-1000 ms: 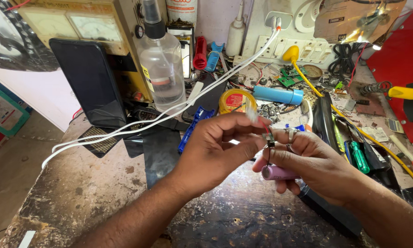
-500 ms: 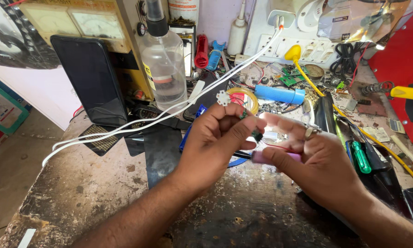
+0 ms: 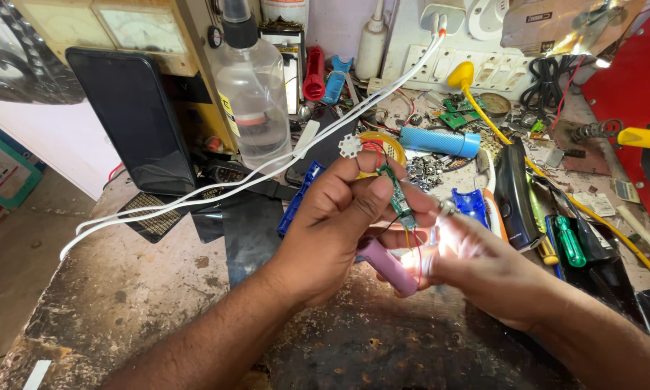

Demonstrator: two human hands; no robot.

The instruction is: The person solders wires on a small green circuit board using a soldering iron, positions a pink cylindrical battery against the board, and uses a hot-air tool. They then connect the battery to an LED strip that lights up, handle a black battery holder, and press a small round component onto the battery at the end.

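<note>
I am cradling a pink cylindrical battery cell (image 3: 388, 266) across my left hand (image 3: 332, 231), its fingers curled shut around it, thumb pinning a small green circuit strip (image 3: 397, 198) at twelve o'clock. My right hand (image 3: 484, 271), at three o'clock, is pinching the wires narrowly. Beyond, a clear spray bottle (image 3: 251, 94) is standing at eleven o'clock.
</note>
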